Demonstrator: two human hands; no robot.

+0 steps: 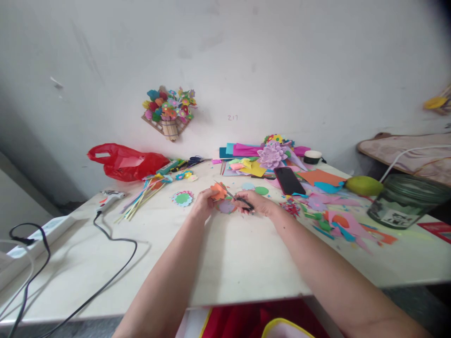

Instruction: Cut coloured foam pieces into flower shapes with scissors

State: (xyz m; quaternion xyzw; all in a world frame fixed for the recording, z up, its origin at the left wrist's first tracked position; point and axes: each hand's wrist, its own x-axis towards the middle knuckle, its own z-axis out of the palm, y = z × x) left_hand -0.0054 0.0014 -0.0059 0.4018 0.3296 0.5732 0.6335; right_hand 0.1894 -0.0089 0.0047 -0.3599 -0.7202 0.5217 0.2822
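Observation:
Over the middle of the white table, my left hand is closed on an orange paper flower, pinching its left side. My right hand grips a pair of scissors with black handles, and their blades point left at the flower's edge. Whether the blades touch the paper is too small to tell. A lilac disc with a coloured edge lies just below the flower. To the left rests a green disc with a scalloped, multicoloured rim. Green and light blue discs lie behind my right hand.
A glue gun with a black cord and a power strip are on the left. Thin sticks and a red plastic bag lie behind. Rightward are a phone, coloured scraps, a green fruit and a glass jar.

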